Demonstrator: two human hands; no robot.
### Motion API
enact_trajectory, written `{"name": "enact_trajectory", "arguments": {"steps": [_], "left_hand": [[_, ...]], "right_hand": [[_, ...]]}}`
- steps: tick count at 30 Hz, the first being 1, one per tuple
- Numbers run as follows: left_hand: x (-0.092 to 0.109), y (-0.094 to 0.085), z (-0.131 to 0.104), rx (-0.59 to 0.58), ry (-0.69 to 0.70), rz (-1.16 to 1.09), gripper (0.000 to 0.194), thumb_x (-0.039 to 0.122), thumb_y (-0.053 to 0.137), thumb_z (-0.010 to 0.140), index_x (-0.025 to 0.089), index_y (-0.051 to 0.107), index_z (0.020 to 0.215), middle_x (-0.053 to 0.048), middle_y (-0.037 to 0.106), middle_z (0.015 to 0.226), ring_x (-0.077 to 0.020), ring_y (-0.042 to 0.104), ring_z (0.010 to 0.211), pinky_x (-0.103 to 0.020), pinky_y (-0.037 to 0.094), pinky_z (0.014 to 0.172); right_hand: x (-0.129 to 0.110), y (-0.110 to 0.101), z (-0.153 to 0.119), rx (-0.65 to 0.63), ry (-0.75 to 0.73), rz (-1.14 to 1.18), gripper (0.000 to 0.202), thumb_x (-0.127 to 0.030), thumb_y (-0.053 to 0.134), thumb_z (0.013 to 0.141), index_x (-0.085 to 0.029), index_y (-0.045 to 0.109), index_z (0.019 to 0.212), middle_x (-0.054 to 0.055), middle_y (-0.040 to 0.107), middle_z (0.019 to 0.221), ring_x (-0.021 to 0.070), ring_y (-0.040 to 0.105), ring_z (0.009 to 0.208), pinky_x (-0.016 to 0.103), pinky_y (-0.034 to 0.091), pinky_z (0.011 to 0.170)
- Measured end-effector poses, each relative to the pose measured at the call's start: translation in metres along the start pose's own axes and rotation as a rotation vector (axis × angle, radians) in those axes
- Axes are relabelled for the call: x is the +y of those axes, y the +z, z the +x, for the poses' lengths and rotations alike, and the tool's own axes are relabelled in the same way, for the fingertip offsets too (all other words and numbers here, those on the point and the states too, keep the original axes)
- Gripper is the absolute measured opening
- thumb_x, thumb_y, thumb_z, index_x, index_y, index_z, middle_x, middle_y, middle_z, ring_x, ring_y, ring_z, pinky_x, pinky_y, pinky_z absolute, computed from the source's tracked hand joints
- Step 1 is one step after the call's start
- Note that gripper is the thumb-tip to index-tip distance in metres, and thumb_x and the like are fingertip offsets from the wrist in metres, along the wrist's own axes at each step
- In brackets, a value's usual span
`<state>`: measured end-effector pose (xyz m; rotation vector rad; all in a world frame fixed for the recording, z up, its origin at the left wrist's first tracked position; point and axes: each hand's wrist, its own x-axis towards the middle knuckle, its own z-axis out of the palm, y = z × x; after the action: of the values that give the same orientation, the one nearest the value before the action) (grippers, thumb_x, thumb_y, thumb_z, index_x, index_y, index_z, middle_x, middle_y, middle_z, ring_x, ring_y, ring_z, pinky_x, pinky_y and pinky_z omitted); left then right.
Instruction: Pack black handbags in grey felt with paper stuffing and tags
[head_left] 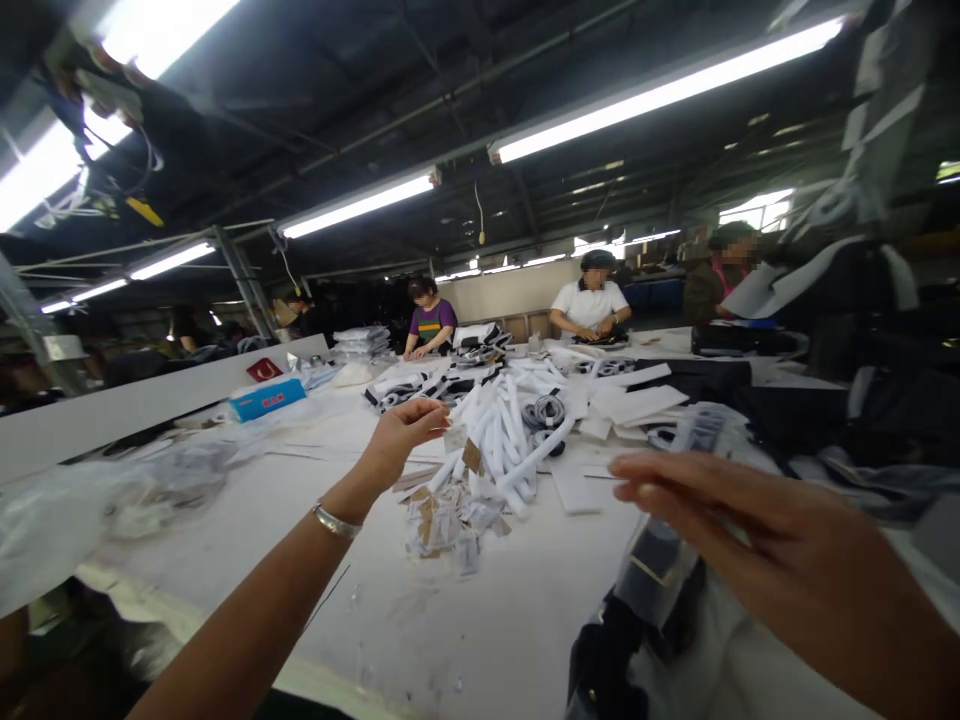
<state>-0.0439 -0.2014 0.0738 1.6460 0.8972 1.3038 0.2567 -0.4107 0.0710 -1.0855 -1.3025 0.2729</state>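
**White Table Is Holding a Loose Heap Between Our Hands**

We are working across the white table [420, 650]. Our left hand [401, 435] is bringing thumb and fingertips together; we cannot tell what, if anything, it is pinching. Our right hand [810, 560] is holding its fingers close together, its grip unclear. If we are tugging carelessly, overlapping tags [450, 525] could be coming away together, or white rolls [499, 430] sliding. Tags and rolls are lying between our hands, the wrapped dark bundle [656, 580] below our right.

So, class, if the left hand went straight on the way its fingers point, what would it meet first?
Probably the long white pieces heaped beyond the left hand, though depth is unclear here.
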Motion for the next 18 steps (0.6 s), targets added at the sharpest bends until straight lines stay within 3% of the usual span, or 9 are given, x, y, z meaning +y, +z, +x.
{"name": "enact_trajectory", "arguments": {"steps": [2,4,9,12,15,18], "left_hand": [[0.025,0.015,-0.001,-0.037,0.024,-0.066,0.038,0.045,0.086,0.07,0.014,0.073,0.088,-0.004,0.072,0.084,-0.0137,0.067,0.079,-0.028,0.055,0.082],[0.047,0.031,-0.004,-0.085,0.056,-0.124,0.036,0.043,0.086,0.071,0.014,0.072,0.088,-0.004,0.072,0.085,-0.0128,0.067,0.08,-0.026,0.055,0.082],[0.088,0.069,-0.018,-0.235,0.101,-0.242,0.03,0.04,0.083,0.075,0.016,0.071,0.088,-0.003,0.071,0.085,-0.0131,0.067,0.081,-0.023,0.056,0.078],[0.099,0.083,-0.029,-0.303,0.109,-0.29,0.027,0.037,0.084,0.076,0.016,0.071,0.086,-0.003,0.07,0.091,-0.0141,0.068,0.084,-0.023,0.056,0.077],[0.106,0.09,-0.038,-0.332,0.113,-0.318,0.024,0.035,0.083,0.077,0.015,0.071,0.085,-0.004,0.07,0.095,-0.0143,0.068,0.088,-0.021,0.057,0.079],[0.11,0.096,-0.044,-0.326,0.109,-0.344,0.025,0.035,0.082,0.078,0.015,0.071,0.089,-0.003,0.071,0.089,-0.0134,0.068,0.086,-0.022,0.057,0.08]], "right_hand": [[-0.011,0.018,0.02,-0.214,-0.128,-0.107,0.02,-0.043,0.071,0.081,-0.033,0.08,0.097,0.002,0.077,0.106,0.0283,0.073,0.099,0.041,0.062,0.088],[-0.013,0.036,0.039,-0.326,-0.176,-0.1,0.025,-0.037,0.062,0.089,-0.03,0.077,0.107,0.003,0.074,0.117,0.0262,0.069,0.109,0.038,0.06,0.091],[-0.002,0.062,0.065,-0.438,-0.076,0.104,0.041,-0.028,0.062,0.089,-0.024,0.065,0.129,0.007,0.066,0.133,0.0248,0.063,0.121,0.041,0.052,0.101],[-0.006,0.058,0.063,-0.559,0.037,0.236,0.032,-0.037,0.066,0.088,-0.018,0.073,0.112,0.007,0.075,0.112,0.0245,0.069,0.108,0.038,0.054,0.094],[-0.015,0.045,0.057,-0.509,0.098,0.175,0.031,-0.045,0.068,0.086,-0.016,0.078,0.089,0.002,0.077,0.082,0.0223,0.072,0.081,0.031,0.056,0.074],[-0.021,0.031,0.052,-0.289,-0.055,-0.058,0.024,-0.041,0.068,0.087,-0.02,0.08,0.088,0.0,0.078,0.081,0.0225,0.073,0.08,0.03,0.055,0.073]]}}
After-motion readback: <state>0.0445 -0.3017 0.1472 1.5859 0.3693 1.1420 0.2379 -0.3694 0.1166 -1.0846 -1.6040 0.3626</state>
